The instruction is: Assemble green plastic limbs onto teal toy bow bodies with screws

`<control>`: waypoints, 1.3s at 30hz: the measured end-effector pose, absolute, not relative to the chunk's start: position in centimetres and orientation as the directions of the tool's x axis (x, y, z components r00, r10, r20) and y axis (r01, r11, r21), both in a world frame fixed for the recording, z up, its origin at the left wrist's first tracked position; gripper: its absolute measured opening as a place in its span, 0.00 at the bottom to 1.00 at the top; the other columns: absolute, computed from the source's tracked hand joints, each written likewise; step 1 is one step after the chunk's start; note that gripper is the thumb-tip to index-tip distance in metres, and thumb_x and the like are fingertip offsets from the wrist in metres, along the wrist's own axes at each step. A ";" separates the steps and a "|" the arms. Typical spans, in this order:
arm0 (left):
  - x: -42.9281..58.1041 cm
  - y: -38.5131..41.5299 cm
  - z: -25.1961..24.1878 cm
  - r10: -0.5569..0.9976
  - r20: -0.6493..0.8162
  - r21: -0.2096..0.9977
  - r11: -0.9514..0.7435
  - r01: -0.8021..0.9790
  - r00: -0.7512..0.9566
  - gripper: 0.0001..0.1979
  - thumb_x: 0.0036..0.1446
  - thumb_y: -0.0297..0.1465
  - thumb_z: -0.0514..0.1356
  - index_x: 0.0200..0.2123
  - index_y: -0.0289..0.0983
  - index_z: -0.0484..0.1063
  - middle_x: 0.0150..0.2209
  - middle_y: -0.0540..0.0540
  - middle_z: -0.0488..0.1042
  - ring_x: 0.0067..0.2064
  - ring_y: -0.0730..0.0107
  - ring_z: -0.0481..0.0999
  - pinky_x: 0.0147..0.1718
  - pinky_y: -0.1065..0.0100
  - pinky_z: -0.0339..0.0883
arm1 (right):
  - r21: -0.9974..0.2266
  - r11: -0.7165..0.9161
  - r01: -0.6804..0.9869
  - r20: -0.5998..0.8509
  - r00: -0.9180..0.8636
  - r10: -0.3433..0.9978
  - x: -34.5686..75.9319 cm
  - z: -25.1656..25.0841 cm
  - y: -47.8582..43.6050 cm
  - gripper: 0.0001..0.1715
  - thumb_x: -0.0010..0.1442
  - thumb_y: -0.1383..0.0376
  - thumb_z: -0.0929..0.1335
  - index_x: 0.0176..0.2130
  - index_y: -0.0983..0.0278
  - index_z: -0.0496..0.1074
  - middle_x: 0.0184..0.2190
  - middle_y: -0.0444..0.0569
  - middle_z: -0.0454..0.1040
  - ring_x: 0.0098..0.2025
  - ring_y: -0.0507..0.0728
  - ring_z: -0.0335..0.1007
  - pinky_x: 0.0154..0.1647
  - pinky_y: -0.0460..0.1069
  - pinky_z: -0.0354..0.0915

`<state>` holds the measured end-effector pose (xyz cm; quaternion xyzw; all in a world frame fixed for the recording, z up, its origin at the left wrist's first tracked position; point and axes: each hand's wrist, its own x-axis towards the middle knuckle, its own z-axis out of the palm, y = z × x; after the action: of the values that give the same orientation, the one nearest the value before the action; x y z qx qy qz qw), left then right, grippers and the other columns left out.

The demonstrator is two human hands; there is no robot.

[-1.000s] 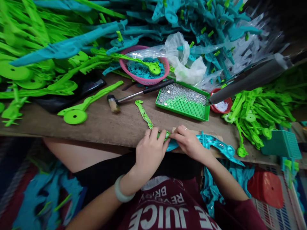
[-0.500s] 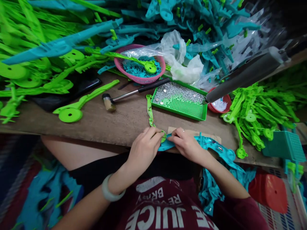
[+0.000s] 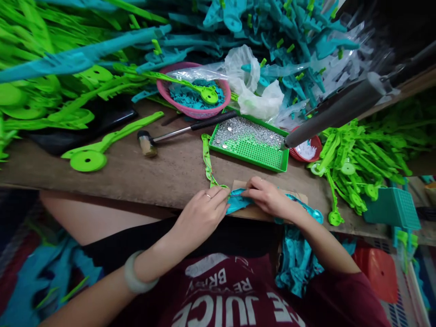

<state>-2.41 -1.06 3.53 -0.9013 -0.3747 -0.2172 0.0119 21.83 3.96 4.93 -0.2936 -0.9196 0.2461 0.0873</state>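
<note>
At the near edge of the wooden table (image 3: 163, 172), my left hand (image 3: 200, 215) pinches the lower end of a slim green plastic piece (image 3: 206, 161) that points away from me. My right hand (image 3: 269, 199) is closed on a teal plastic piece (image 3: 238, 203) that runs off to the right under my wrist. The two pieces meet between my fingertips, over a small brown board (image 3: 238, 185). I wear a pale bangle on the left wrist and a ring on the left hand.
A small hammer (image 3: 177, 132) lies beyond my hands. A green tray (image 3: 252, 154) holds several small metal discs. A pink basket (image 3: 195, 93) contains teal bits; a red bowl (image 3: 304, 150) sits right. Heaps of green and teal plastic parts surround the table.
The green piece swung from slanting left to pointing nearly straight away. Both hands shifted slightly, staying pinched together on the joint, and the teal piece settled lower under my right hand.
</note>
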 end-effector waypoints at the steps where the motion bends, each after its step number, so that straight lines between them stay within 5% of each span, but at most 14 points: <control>1: -2.3 -1.0 3.6 0.667 0.395 0.145 -0.724 0.674 0.632 0.12 0.68 0.23 0.52 0.38 0.31 0.76 0.44 0.40 0.78 0.44 0.57 0.74 0.38 0.59 0.68 | -0.494 0.718 0.490 0.035 -0.814 0.580 22.0 4.7 3.8 0.17 0.72 0.69 0.58 0.47 0.63 0.74 0.38 0.51 0.68 0.39 0.55 0.63 0.39 0.49 0.64; 6: -1.9 -0.6 3.9 0.702 0.305 0.196 -0.707 0.679 0.643 0.08 0.67 0.24 0.55 0.38 0.34 0.74 0.37 0.43 0.75 0.42 0.56 0.72 0.36 0.59 0.67 | -0.471 0.754 0.458 0.076 -0.831 0.551 22.4 4.5 3.6 0.16 0.72 0.68 0.59 0.49 0.63 0.74 0.40 0.53 0.69 0.40 0.56 0.64 0.39 0.50 0.65; 12: -1.7 0.2 4.7 0.704 0.218 0.210 -0.710 0.672 0.676 0.08 0.66 0.24 0.57 0.45 0.35 0.75 0.36 0.44 0.74 0.41 0.56 0.71 0.35 0.59 0.66 | -0.590 0.672 0.448 0.036 -0.817 0.575 22.2 5.4 3.9 0.16 0.71 0.70 0.59 0.48 0.63 0.73 0.41 0.52 0.70 0.43 0.55 0.67 0.43 0.50 0.67; 19: -1.6 0.2 4.5 0.691 0.171 0.154 -0.723 0.674 0.702 0.09 0.64 0.23 0.58 0.45 0.35 0.75 0.37 0.43 0.73 0.42 0.54 0.71 0.37 0.58 0.66 | -0.410 0.751 0.518 0.039 -0.813 0.581 21.9 4.1 3.9 0.17 0.72 0.68 0.57 0.43 0.64 0.73 0.37 0.51 0.67 0.39 0.56 0.62 0.38 0.49 0.64; 25: -1.6 0.7 4.5 0.631 0.186 0.176 -0.775 0.607 0.753 0.08 0.65 0.22 0.58 0.42 0.36 0.76 0.40 0.43 0.74 0.43 0.56 0.71 0.40 0.58 0.65 | -0.470 0.728 0.498 0.018 -0.820 0.573 21.8 4.2 3.9 0.16 0.72 0.69 0.57 0.46 0.65 0.72 0.39 0.52 0.67 0.40 0.56 0.62 0.41 0.49 0.64; 34: -1.3 1.1 4.8 0.625 0.160 0.214 -0.777 0.591 0.764 0.14 0.65 0.22 0.57 0.53 0.37 0.72 0.40 0.46 0.77 0.44 0.59 0.73 0.44 0.59 0.61 | -0.309 0.776 0.549 0.010 -0.814 0.580 24.1 4.8 2.6 0.17 0.73 0.70 0.56 0.48 0.63 0.71 0.41 0.52 0.68 0.42 0.57 0.61 0.40 0.50 0.64; 39: -0.7 2.2 4.3 0.566 0.106 0.210 -0.817 0.538 0.818 0.13 0.66 0.23 0.57 0.50 0.40 0.75 0.43 0.46 0.78 0.46 0.60 0.74 0.42 0.61 0.60 | -0.289 0.750 0.595 0.057 -0.771 0.634 25.9 4.4 1.5 0.15 0.73 0.68 0.57 0.52 0.65 0.70 0.42 0.53 0.68 0.41 0.56 0.63 0.40 0.49 0.65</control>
<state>-0.69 2.19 4.26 -0.9495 -0.2905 -0.0822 -0.0853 25.91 1.51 4.40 -0.3296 -0.9323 0.1283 0.0758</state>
